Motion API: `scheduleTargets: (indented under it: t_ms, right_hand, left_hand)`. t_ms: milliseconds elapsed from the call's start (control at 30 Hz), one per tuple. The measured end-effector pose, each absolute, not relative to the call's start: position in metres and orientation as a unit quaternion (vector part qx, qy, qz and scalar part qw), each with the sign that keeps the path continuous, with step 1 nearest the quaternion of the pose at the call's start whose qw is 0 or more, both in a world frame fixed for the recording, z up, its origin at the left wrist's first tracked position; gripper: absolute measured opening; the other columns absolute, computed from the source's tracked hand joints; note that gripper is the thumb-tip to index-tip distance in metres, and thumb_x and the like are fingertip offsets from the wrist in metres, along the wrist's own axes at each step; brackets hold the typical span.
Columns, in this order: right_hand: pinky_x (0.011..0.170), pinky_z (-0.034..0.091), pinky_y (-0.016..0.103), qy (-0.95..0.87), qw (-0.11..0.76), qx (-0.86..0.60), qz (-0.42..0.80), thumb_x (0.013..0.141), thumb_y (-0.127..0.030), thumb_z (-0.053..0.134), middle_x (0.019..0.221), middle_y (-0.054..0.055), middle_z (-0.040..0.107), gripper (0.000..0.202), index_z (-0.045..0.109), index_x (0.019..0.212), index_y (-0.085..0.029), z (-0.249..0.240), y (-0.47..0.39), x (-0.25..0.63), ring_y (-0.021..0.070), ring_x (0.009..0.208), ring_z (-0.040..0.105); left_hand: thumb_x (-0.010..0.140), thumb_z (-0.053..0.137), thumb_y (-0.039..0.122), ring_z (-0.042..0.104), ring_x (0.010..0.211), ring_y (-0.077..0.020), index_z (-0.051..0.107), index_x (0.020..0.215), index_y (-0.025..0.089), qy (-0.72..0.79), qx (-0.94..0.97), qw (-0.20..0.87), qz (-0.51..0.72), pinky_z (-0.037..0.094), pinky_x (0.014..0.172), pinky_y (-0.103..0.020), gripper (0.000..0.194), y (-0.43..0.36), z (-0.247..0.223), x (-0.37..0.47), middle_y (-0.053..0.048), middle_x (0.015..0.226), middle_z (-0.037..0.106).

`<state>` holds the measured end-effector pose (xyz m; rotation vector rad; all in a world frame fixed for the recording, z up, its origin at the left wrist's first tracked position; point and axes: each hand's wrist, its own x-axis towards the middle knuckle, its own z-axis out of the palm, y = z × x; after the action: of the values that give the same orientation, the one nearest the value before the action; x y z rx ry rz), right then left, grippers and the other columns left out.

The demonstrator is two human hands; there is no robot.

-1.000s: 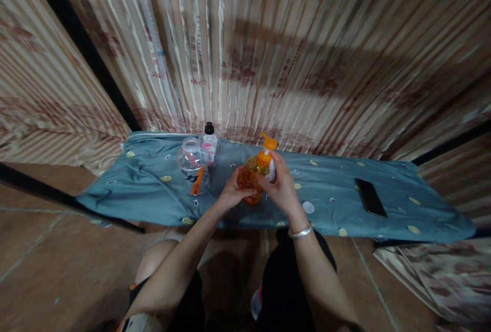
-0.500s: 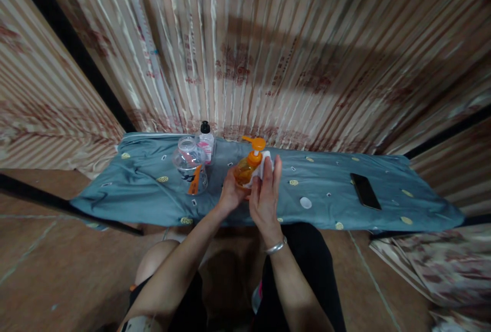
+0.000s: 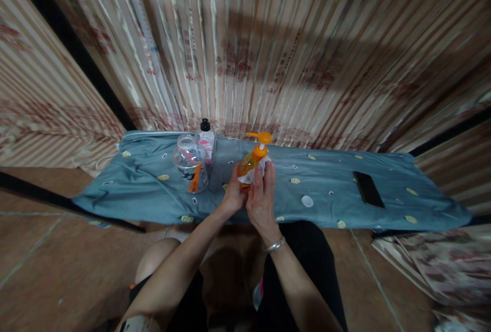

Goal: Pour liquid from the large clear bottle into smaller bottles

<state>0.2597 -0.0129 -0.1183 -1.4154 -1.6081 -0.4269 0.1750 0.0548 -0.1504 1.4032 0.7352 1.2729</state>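
My left hand point(image 3: 235, 195) is wrapped round the lower part of an orange pump bottle point(image 3: 248, 164), which tilts to the right above the cloth. Its orange pump head point(image 3: 264, 138) points left on a white stem. A white tissue point(image 3: 251, 174) lies against the front and right side of the bottle. With its fingers closed over that tissue, my right hand point(image 3: 263, 199) presses it to the bottle. A silver bracelet circles my right wrist. The bottle's base is mostly hidden by my hands.
Left of my hands stand a clear plastic jar point(image 3: 188, 168) with an orange label and a clear bottle point(image 3: 206, 141) with a black cap. To the right lie a white round disc point(image 3: 307, 201) and a black phone point(image 3: 368, 189). A blue-green cloth point(image 3: 130, 189) covers the table.
The fingers of my right hand, stretched out before, have closed over the tissue. The tissue now reaches across the bottle's front. The bottle has shifted slightly right.
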Motion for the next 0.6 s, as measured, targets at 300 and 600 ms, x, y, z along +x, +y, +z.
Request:
scheduleTargets:
  t_ms: [300, 600]
  right_hand:
    - [0.136, 0.033, 0.070, -0.687, 0.479, -0.525, -0.154, 0.106, -0.006, 0.040, 0.187, 0.010, 0.024, 0.089, 0.002, 0.181, -0.035, -0.100, 0.001, 0.277, 0.0315, 0.175, 0.018]
    - [0.127, 0.048, 0.059, -0.599, 0.603, -0.527, -0.011, 0.115, -0.037, 0.044, 0.168, 0.015, 0.055, 0.060, 0.033, 0.173, -0.029, -0.049, 0.018, 0.294, 0.0308, 0.155, 0.055]
  left_hand:
    - [0.080, 0.084, 0.033, 0.067, 0.136, -0.0384, 0.061, 0.144, 0.019, 0.319, 0.631, 0.465, 0.532, 0.047, 0.124, -0.061, 0.070, 0.058, -0.160, 0.165, -0.020, 0.145, 0.070]
    - [0.077, 0.090, 0.032, 0.063, 0.141, -0.0384, 0.057, 0.149, 0.024, 0.338, 0.668, 0.426, 0.508, 0.044, 0.126, -0.062, 0.079, 0.060, -0.168, 0.160, -0.016, 0.145, 0.068]
